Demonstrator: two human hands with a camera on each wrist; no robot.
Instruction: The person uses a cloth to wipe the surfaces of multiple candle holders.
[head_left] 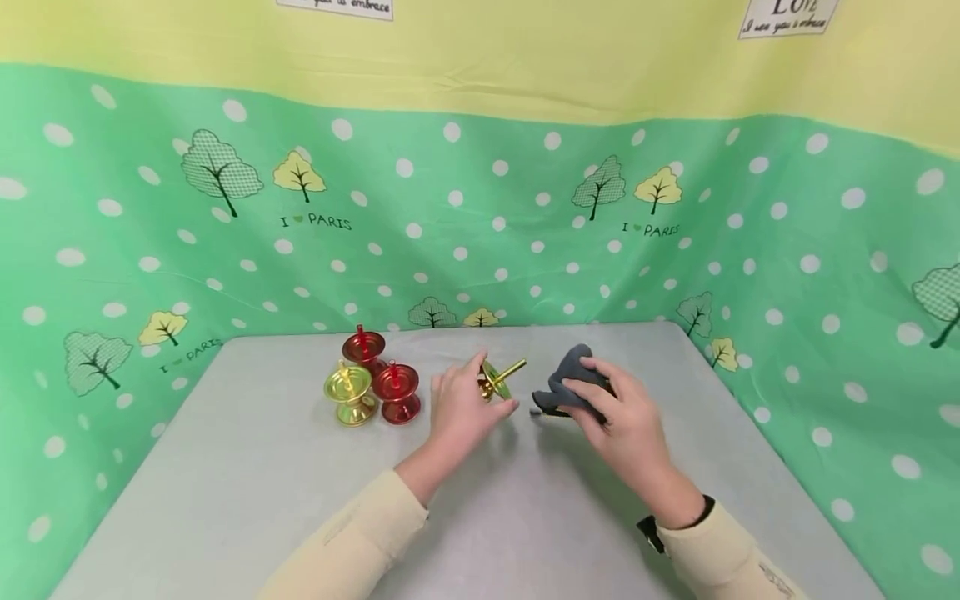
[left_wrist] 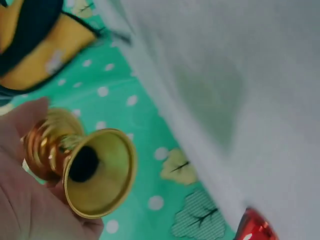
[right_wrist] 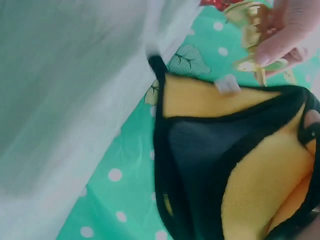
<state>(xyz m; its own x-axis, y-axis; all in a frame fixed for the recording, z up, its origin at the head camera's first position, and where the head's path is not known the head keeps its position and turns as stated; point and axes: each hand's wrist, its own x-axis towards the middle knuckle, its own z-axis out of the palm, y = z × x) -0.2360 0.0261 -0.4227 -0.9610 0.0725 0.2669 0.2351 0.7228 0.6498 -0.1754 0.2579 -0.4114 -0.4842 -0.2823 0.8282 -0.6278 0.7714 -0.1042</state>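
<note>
My left hand (head_left: 463, 407) grips a gold candle holder (head_left: 489, 387) above the table, tilted so that its spike points right toward the cloth. The left wrist view shows the hollow underside of the holder's flared base (left_wrist: 114, 175), with a dark patch inside. My right hand (head_left: 626, 427) holds a folded cloth (head_left: 572, 373), dark grey outside. Its yellow lining (right_wrist: 255, 185) and black edging show in the right wrist view, along with a small white tag (right_wrist: 227, 84). A small gap separates cloth and holder. Parts of the right fingers are hidden behind the cloth.
Left of my hands stand a gold candle holder (head_left: 352, 398) and two red ones, one nearer (head_left: 397, 396) and one farther back (head_left: 363, 348), close together. The grey tabletop (head_left: 247, 467) ends at a green dotted curtain (head_left: 480, 250) at the back and sides.
</note>
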